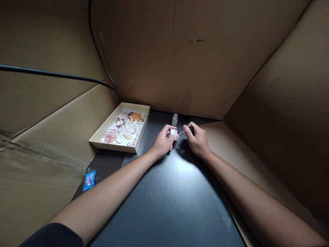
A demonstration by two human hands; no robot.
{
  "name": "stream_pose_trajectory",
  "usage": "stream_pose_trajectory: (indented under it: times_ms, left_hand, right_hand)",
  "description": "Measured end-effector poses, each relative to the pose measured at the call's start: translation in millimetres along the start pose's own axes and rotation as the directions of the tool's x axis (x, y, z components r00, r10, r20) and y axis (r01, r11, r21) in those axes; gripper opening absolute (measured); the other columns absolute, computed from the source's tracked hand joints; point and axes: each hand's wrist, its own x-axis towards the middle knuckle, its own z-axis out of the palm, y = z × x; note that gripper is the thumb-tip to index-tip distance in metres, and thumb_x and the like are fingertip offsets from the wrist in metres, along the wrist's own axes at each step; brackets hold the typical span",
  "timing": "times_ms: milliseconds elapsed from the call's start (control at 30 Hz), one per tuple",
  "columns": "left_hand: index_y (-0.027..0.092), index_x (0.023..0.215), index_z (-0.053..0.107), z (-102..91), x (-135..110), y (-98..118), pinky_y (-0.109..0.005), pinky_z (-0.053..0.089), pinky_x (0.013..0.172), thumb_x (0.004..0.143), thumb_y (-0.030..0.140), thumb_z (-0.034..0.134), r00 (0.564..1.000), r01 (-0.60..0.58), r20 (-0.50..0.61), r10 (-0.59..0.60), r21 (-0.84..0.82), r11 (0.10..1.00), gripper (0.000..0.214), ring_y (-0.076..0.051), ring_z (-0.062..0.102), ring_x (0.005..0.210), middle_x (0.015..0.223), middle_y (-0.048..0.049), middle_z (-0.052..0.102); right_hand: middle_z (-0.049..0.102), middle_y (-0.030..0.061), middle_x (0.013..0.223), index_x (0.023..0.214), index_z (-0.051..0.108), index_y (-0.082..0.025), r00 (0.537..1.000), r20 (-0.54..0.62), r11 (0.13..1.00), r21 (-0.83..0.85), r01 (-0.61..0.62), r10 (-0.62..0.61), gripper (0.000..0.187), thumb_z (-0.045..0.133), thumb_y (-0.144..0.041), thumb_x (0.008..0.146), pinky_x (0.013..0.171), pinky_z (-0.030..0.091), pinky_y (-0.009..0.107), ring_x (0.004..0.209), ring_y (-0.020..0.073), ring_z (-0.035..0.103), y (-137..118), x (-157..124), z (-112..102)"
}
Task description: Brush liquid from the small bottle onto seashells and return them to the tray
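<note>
Between the thumb and fingers of my left hand is a small scallop-like seashell, whitish with reddish-brown marks at its edge. My right hand is closed around the black cap of a small applicator brush. The brush's thin stem points left, its tip at or very near the shell; I cannot tell whether it touches. Just beyond my left hand, a small clear bottle stands upright without a cap, with something whitish in it.
A shallow cream box holding several shells sits at the back left of the dark table. A blue packet lies at the left edge. Cardboard walls surround the table, and a black cable runs along the left.
</note>
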Motion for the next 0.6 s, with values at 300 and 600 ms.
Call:
stream_pose_trajectory:
  times_ms: [300,600]
  left_hand:
    - [0.02,0.099,0.042,-2.7,-1.2,-1.0,-0.012,0.031,0.03,0.075,0.018,0.053,0.999,-0.032,0.004,0.032,-0.055,0.998,0.027,0.0,0.048,0.036,0.089,0.0032,0.061]
    - [0.022,0.09,0.035,-1.1,-0.2,2.7,-0.011,0.026,0.031,0.076,0.019,0.052,1.0,-0.008,0.005,0.008,0.004,1.0,0.023,0.001,0.043,0.033,0.079,0.0083,0.057]
  right_hand:
    - [0.037,-0.0052,0.056,0.066,0.043,-0.02,0.999,0.03,0.998,0.055,0.016,-0.018,0.034,0.048,-0.042,0.092,0.054,0.029,0.024,0.053,0.0098,0.036,-0.4,-0.7,0.5]
    - [0.037,-0.0052,0.056,0.066,0.042,-0.02,0.999,0.001,0.998,0.061,0.034,-0.034,0.034,0.047,-0.041,0.092,0.054,0.028,0.024,0.053,0.0097,0.035,-4.2,-2.8,1.9]
